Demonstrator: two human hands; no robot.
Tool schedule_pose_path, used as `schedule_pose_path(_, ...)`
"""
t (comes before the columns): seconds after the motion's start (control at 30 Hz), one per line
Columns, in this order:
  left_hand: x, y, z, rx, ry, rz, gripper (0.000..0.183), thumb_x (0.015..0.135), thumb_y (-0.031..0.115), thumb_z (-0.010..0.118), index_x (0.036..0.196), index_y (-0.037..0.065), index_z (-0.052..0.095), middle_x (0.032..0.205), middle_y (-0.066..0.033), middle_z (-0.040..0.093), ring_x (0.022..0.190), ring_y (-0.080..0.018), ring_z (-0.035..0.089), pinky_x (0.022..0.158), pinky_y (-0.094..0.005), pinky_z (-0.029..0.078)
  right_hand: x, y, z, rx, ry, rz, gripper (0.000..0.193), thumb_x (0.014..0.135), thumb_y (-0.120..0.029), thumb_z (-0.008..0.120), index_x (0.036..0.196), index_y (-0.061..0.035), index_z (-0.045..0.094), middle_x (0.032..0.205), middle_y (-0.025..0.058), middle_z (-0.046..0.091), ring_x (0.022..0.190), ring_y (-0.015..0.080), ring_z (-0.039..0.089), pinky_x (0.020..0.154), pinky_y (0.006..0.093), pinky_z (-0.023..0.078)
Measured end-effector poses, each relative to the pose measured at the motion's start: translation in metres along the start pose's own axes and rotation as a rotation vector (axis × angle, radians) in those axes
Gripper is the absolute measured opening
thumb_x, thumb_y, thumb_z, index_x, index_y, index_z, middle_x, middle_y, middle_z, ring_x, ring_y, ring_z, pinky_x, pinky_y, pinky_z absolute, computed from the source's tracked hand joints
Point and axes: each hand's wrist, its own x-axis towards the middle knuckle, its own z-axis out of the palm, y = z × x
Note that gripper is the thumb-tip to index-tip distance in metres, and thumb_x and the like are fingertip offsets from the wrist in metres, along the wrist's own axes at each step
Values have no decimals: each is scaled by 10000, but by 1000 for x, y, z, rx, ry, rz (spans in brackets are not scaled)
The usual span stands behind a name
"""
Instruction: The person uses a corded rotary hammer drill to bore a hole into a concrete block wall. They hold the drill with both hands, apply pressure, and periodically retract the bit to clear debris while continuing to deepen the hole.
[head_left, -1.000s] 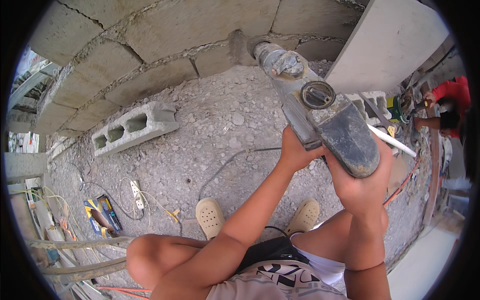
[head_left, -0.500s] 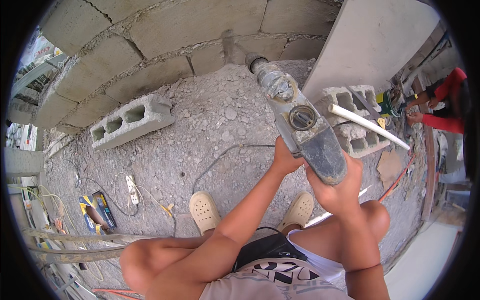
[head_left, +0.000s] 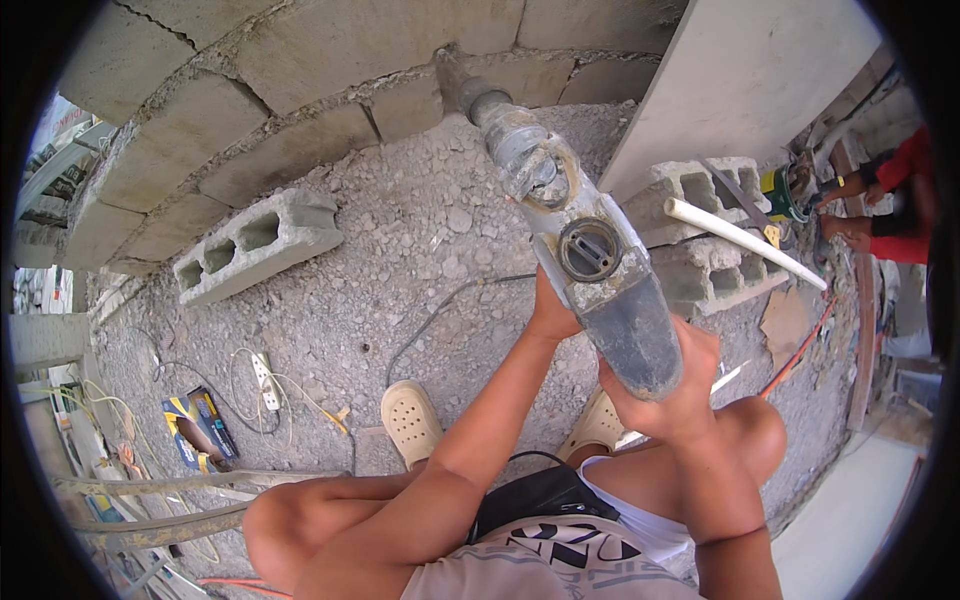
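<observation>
A large grey rotary hammer drill, worn and dusty, is held out in front of me, aimed up and slightly left. Its chuck end is close against the lower courses of the block wall, at a dark patch in a joint; the bit's tip is hard to make out there. My right hand wraps the rear grip, partly hidden under the housing. My left hand is closed at the drill's left side, its fingers mostly hidden beneath the body. A dark cord lies on the ground left of the drill.
A hollow concrete block lies at the left; more blocks are stacked right, bearing a white pipe and a handsaw. A pale board leans by the wall. Nearby are a power strip and a co-worker's red sleeve.
The drill has shifted left and its front end now meets the wall's dark patch. Both hands moved slightly left with it. My view has tilted a little.
</observation>
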Motion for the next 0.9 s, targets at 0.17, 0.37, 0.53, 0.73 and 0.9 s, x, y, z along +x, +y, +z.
schedule_pose_path(0.17, 18, 7, -13, 390, -2, 255, 572, 662, 217, 940, 1138, 9, 700, 1080, -104, 758, 992, -216, 731, 879, -346, 562, 1, 51, 14, -52, 5, -3, 463, 592, -142, 829, 1005, 28, 704, 810, 146, 696, 661, 322, 691, 641, 357, 550)
schedule_pose_path(0.37, 33, -2, -23, 112, -25, 14, 676, 749, 114, 873, 1335, -3, 556, 1240, -95, 685, 1092, -189, 687, 924, -354, 568, 1, 72, 19, -48, 8, 57, 480, 572, -176, 819, 986, 29, 690, 782, 139, 660, 621, 311, 662, 619, 338, 536)
schedule_pose_path(0.53, 46, -20, -30, 17, -148, 2, 527, 953, 62, 679, 1423, -7, 452, 1284, -101, 649, 1113, -185, 672, 947, -366, 587, 21, 64, 10, -73, -4, 51, 367, 603, -88, 766, 950, 7, 694, 752, 121, 653, 594, 295, 645, 589, 338, 523)
schedule_pose_path(0.73, 34, -54, -42, 705, -65, 123, 364, 1026, 113, 621, 1360, 2, 527, 1246, -117, 674, 1095, -179, 685, 936, -375, 601, 29, 60, 13, -39, -54, -17, 410, 597, -108, 778, 972, 30, 687, 773, 124, 671, 605, 288, 657, 612, 320, 533)
schedule_pose_path(0.9, 43, -33, -3, -156, -59, -188, 543, 826, 134, 846, 1291, 16, 592, 1230, -94, 688, 1083, -164, 679, 946, -349, 564, 44, 43, -11, -40, -65, 154, 482, 583, -200, 842, 970, 39, 680, 806, 157, 671, 653, 309, 680, 632, 334, 534)
